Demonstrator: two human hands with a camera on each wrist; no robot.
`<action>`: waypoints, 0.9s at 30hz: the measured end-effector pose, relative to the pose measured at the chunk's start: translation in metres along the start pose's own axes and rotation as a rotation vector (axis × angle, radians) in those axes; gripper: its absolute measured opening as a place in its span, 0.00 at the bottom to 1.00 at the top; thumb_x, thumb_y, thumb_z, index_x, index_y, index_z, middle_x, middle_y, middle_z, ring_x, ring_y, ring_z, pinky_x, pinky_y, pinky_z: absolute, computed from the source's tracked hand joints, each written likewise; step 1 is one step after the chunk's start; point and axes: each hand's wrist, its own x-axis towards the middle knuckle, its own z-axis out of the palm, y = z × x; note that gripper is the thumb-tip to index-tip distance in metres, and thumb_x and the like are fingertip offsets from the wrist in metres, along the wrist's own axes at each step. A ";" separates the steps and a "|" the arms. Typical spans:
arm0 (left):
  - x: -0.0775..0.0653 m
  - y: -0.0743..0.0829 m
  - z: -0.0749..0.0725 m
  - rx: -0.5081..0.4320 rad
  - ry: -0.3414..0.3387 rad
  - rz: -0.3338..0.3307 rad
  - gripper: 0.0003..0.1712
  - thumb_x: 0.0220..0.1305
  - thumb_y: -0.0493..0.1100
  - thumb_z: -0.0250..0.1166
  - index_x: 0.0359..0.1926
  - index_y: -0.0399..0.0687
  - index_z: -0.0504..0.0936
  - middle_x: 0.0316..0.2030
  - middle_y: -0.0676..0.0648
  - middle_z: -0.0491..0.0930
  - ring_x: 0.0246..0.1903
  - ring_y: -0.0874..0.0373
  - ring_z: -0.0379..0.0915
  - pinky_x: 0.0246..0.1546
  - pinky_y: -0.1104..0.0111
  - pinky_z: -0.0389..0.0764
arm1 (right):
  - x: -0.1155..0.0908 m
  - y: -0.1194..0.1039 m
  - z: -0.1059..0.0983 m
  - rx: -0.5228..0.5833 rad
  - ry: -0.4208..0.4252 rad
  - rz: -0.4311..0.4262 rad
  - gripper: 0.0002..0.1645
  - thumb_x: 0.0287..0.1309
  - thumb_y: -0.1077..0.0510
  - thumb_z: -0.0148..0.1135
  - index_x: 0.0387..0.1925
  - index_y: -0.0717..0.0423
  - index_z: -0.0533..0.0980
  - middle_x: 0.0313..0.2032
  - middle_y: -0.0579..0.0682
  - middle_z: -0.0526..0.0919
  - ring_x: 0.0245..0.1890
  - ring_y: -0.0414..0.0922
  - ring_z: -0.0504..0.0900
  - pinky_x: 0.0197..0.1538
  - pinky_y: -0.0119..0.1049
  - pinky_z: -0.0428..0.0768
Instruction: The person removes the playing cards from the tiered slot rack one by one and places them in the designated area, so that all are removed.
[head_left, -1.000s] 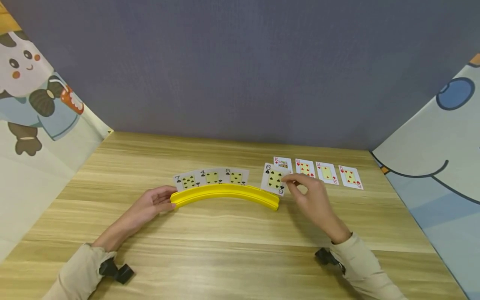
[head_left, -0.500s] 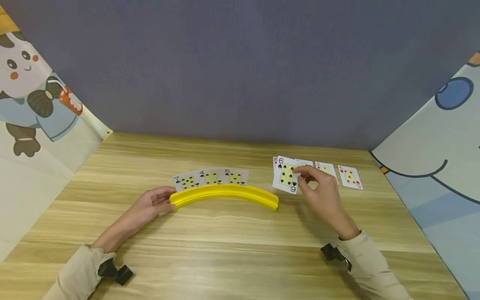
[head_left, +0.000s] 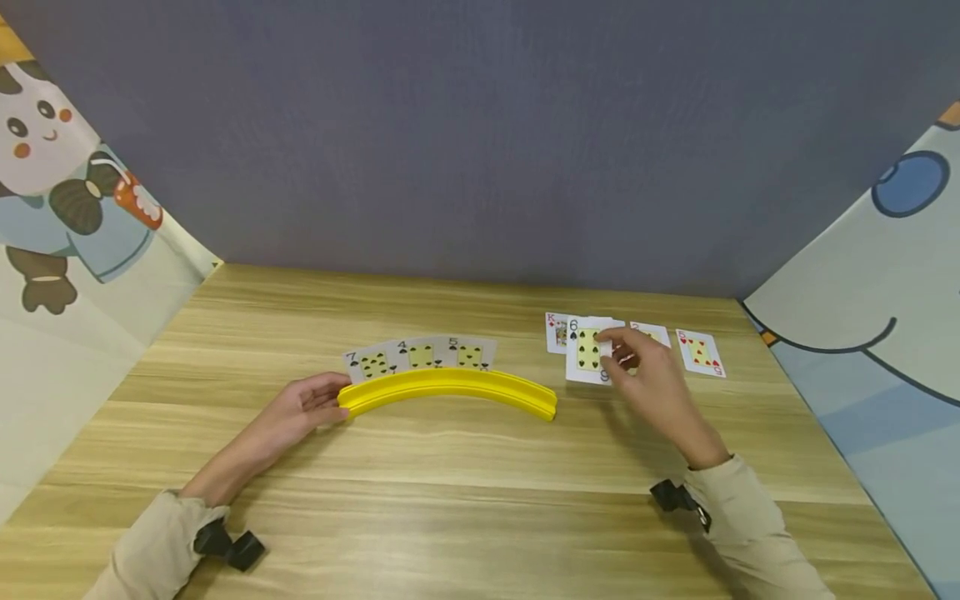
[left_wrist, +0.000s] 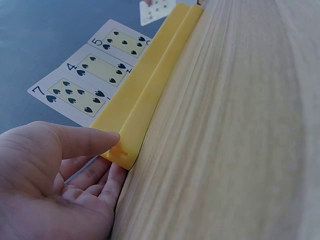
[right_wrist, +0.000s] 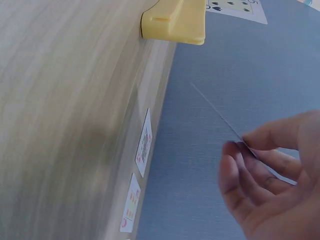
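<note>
A curved yellow card holder lies on the table. The seven of spades, four of spades and five of spades stand side by side in its slot. My left hand grips the holder's left end; in the left wrist view the thumb lies on top and fingers are at the end and underneath. With thumb and fingers, my right hand pinches the six of spades by its right side, right of the holder. The right wrist view shows this card edge-on, off the table.
A king of diamonds lies face up behind the held card. A red two and a red five lie to its right; another card there is mostly hidden. A grey wall rises at the table's back edge.
My right hand has carried the six of spades rightward, away from the holder's right end and across in front of the king and its neighbour. The left hand stays on the holder.
</note>
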 end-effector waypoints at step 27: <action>0.002 -0.003 0.000 0.020 0.008 0.003 0.31 0.64 0.38 0.67 0.65 0.30 0.70 0.64 0.31 0.70 0.64 0.38 0.67 0.56 0.81 0.72 | -0.007 0.021 0.024 -0.056 -0.419 0.052 0.26 0.55 0.69 0.67 0.57 0.68 0.77 0.37 0.54 0.82 0.29 0.41 0.75 0.30 0.31 0.78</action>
